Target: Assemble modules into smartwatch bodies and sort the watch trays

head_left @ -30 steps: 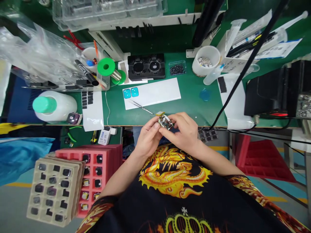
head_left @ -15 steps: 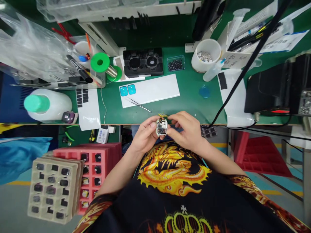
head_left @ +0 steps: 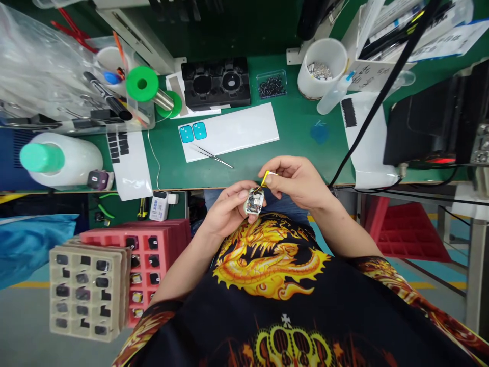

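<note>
My left hand (head_left: 229, 209) is closed round a small white device (head_left: 253, 202) with its circuit board showing, held just off the near edge of the green bench (head_left: 294, 142). My right hand (head_left: 298, 181) pinches a thin yellow strip (head_left: 264, 178) that runs up from the device. A pair of tweezers (head_left: 212, 155) lies on a white sheet (head_left: 233, 130) just beyond my hands, next to two teal square pads (head_left: 193, 132).
A black fixture (head_left: 216, 84), a box of small black parts (head_left: 272, 85) and a white cup (head_left: 321, 66) stand at the back. A white bottle with a green cap (head_left: 57, 158) lies left. Red and beige part trays (head_left: 114, 275) sit low left. A black cable (head_left: 382, 92) crosses right.
The device has turned and dropped toward my body. My right hand has lifted away from it, pulling the yellow strip upward. The view has shifted so the bench sits higher.
</note>
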A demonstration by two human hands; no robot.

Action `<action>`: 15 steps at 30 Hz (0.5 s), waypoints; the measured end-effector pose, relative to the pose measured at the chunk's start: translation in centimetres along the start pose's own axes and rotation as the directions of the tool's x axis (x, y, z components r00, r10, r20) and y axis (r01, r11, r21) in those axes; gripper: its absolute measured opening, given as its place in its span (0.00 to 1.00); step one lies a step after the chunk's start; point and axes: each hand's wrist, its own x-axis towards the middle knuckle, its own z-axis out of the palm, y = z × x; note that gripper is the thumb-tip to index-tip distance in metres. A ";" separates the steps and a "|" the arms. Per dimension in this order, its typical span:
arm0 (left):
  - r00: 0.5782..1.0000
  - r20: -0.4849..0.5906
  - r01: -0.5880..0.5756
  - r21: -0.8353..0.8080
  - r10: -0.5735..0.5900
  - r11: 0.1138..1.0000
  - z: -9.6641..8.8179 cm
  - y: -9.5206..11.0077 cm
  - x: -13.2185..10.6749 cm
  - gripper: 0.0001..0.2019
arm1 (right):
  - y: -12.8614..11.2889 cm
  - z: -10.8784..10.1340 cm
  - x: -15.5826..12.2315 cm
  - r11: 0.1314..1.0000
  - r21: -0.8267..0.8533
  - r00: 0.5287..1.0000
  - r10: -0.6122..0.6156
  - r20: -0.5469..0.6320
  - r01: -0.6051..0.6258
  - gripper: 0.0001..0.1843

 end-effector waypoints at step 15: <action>0.919 -0.252 -0.268 0.167 0.304 0.949 1.3 0.1 0.6 0.17 | -0.1 2.5 -2.8 0.911 -0.404 0.986 -0.137 -0.096 0.087 0.09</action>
